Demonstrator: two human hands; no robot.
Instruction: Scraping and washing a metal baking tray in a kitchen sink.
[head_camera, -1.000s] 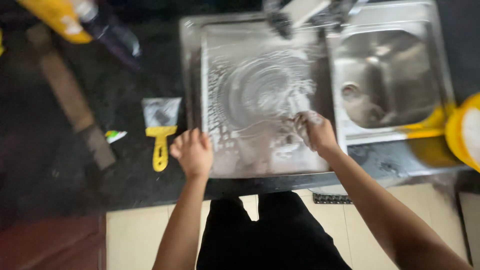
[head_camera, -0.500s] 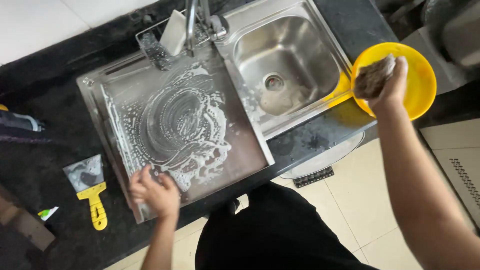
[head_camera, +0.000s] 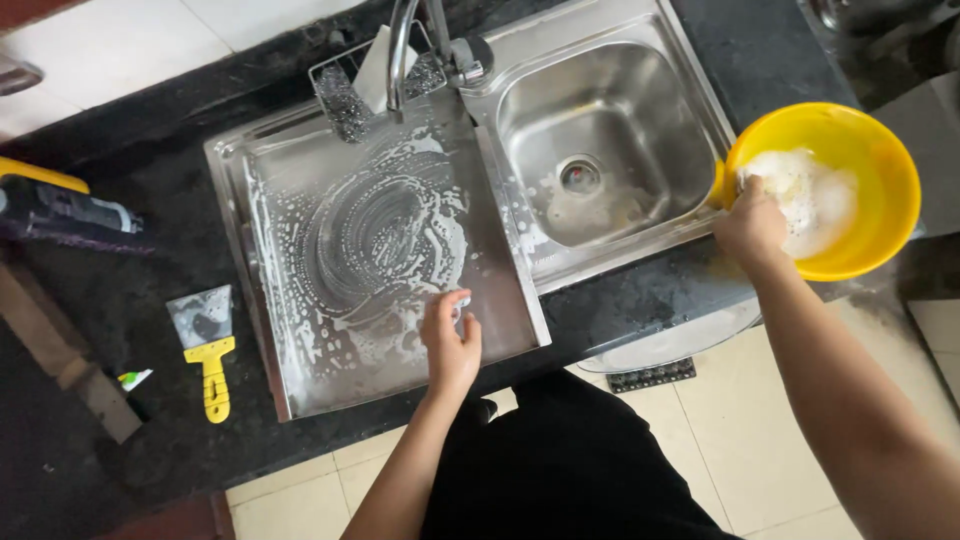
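My left hand (head_camera: 450, 345) rests on the front part of the steel drainboard (head_camera: 300, 230), fingers loosely bent and holding nothing. The board is smeared with circular soap suds. My right hand (head_camera: 750, 225) reaches over the near rim of a yellow bowl (head_camera: 885, 170) that stands on the black counter to the right of the sink basin (head_camera: 600, 110). Its fingers are curled around a scrub pad pushed into the white foam in the bowl, and most of the pad is hidden.
A curved tap (head_camera: 405, 40) and a wire caddy (head_camera: 345, 95) stand behind the drainboard. A yellow-handled scraper (head_camera: 205, 345), a small tube (head_camera: 133, 379), a wooden block (head_camera: 60, 350) and a dark bottle (head_camera: 70, 210) lie on the counter at left. Tiled floor lies below.
My right hand has left the drainboard, swung right with the pad and dipped it into the yellow bowl's foam. My left hand moved right along the drainboard's front edge.
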